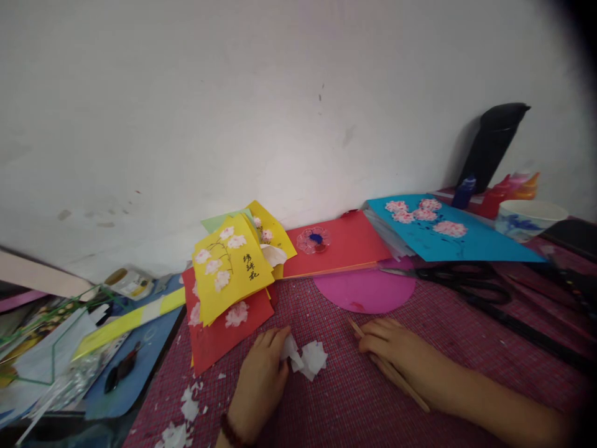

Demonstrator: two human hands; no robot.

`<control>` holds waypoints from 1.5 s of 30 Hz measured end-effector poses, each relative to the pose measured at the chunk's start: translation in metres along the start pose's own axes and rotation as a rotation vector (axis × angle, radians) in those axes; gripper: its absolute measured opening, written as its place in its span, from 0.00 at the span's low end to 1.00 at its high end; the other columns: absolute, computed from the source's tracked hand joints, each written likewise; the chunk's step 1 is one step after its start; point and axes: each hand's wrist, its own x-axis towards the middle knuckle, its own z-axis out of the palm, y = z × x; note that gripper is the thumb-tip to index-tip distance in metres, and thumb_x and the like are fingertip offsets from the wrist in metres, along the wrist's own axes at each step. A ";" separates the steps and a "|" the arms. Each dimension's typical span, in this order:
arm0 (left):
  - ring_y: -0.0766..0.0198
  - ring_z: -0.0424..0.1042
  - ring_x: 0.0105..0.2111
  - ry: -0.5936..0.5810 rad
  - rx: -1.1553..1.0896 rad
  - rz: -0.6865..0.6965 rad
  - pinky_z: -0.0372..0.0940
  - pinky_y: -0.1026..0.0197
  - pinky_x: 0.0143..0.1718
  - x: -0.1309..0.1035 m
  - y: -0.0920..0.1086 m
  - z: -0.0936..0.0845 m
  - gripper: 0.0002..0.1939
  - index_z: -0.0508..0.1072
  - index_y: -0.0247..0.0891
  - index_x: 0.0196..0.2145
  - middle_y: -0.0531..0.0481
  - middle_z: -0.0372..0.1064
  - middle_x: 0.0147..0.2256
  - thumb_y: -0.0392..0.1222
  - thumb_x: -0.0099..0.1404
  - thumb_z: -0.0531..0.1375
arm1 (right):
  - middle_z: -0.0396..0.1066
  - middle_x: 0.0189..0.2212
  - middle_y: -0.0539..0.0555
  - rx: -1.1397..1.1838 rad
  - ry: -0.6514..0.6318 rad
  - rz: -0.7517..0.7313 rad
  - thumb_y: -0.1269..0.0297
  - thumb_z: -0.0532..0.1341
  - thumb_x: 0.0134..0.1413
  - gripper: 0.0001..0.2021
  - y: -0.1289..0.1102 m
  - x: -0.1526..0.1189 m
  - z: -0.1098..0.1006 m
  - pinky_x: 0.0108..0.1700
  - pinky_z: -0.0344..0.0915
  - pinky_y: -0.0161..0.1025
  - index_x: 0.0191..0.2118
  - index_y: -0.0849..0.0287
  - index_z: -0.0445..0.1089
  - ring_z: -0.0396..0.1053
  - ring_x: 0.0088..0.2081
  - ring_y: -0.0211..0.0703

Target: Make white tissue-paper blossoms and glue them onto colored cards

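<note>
My left hand (pixel 263 376), with a dark bracelet at the wrist, pinches a piece of white paper (pixel 290 350) between thumb and fingers. Another crumpled white paper piece (pixel 314 359) lies just right of it on the plaid cloth (pixel 336 398). A thin wooden stick (pixel 402 381) is under the curled fingers of my right hand (pixel 396 348), its pointed end showing at the upper left. Torn white scraps (pixel 189 404) are scattered on the cloth to the left of my left hand.
Yellow cards with flowers (pixel 233 264) rest on a red sheet (pixel 209 348). Behind are a flower-shaped palette (pixel 314 240), a purple disc (pixel 368 289) and a blue picture (pixel 433 230). Scissors (pixel 459 277), a bowl (pixel 527 221) and paint bottles (pixel 497 196) stand or lie right.
</note>
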 end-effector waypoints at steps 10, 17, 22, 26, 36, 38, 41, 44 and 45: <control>0.57 0.70 0.39 0.116 -0.079 -0.083 0.63 0.55 0.44 0.012 -0.009 0.005 0.14 0.72 0.36 0.38 0.44 0.71 0.37 0.31 0.60 0.49 | 0.69 0.39 0.53 0.055 -0.059 -0.006 0.73 0.52 0.57 0.09 0.001 0.001 -0.002 0.46 0.57 0.45 0.37 0.54 0.67 0.64 0.41 0.46; 0.59 0.72 0.35 0.137 -0.644 -0.172 0.65 0.58 0.39 0.008 -0.019 -0.004 0.08 0.70 0.36 0.35 0.46 0.73 0.34 0.40 0.60 0.55 | 0.69 0.40 0.52 0.055 -0.054 -0.001 0.74 0.52 0.56 0.10 0.002 0.002 -0.001 0.46 0.57 0.43 0.37 0.54 0.67 0.64 0.42 0.45; 0.63 0.70 0.30 -0.001 -0.891 -0.158 0.64 0.62 0.34 0.006 -0.010 -0.004 0.07 0.68 0.36 0.33 0.50 0.71 0.29 0.40 0.57 0.58 | 0.69 0.40 0.53 0.032 -0.063 0.003 0.73 0.54 0.54 0.08 0.002 0.002 -0.002 0.45 0.58 0.44 0.36 0.55 0.67 0.64 0.41 0.46; 0.61 0.69 0.34 -0.008 -0.767 -0.110 0.64 0.60 0.37 0.006 -0.013 0.003 0.08 0.69 0.36 0.36 0.48 0.69 0.33 0.35 0.56 0.57 | 0.69 0.37 0.52 0.036 -0.076 -0.007 0.74 0.54 0.54 0.07 0.002 0.002 -0.002 0.43 0.58 0.44 0.36 0.56 0.66 0.64 0.39 0.45; 0.62 0.67 0.34 0.094 -0.564 -0.019 0.61 0.62 0.35 0.007 -0.017 0.000 0.07 0.69 0.37 0.27 0.49 0.66 0.31 0.39 0.60 0.54 | 0.69 0.38 0.51 0.069 -0.063 -0.004 0.75 0.53 0.55 0.08 0.002 0.002 -0.003 0.44 0.57 0.44 0.36 0.55 0.66 0.63 0.40 0.44; 0.63 0.65 0.29 0.076 -0.504 -0.102 0.58 0.63 0.31 0.006 -0.018 -0.001 0.11 0.67 0.37 0.25 0.52 0.64 0.26 0.44 0.62 0.54 | 0.69 0.37 0.51 0.077 -0.053 -0.009 0.76 0.54 0.55 0.09 0.002 0.002 -0.002 0.44 0.57 0.43 0.36 0.56 0.66 0.63 0.40 0.44; 0.65 0.60 0.23 0.036 -0.412 -0.196 0.53 0.64 0.25 0.005 -0.021 0.000 0.17 0.64 0.38 0.21 0.55 0.60 0.21 0.51 0.63 0.53 | 0.68 0.38 0.51 0.088 -0.038 -0.022 0.76 0.54 0.54 0.09 0.003 0.001 -0.001 0.45 0.56 0.43 0.36 0.55 0.66 0.63 0.40 0.43; 0.65 0.61 0.24 -0.058 -0.444 -0.203 0.53 0.64 0.26 0.006 -0.020 0.000 0.14 0.65 0.37 0.21 0.54 0.62 0.21 0.48 0.60 0.56 | 0.68 0.38 0.51 0.082 -0.041 -0.012 0.76 0.54 0.54 0.09 0.004 0.000 0.000 0.45 0.56 0.43 0.37 0.55 0.66 0.63 0.40 0.44; 0.65 0.62 0.24 -0.087 -0.477 -0.197 0.54 0.64 0.26 0.006 -0.019 -0.001 0.12 0.66 0.37 0.22 0.54 0.63 0.22 0.45 0.58 0.57 | 0.68 0.37 0.51 0.080 -0.046 -0.009 0.75 0.54 0.55 0.09 0.004 0.001 0.000 0.44 0.56 0.43 0.36 0.55 0.66 0.63 0.40 0.44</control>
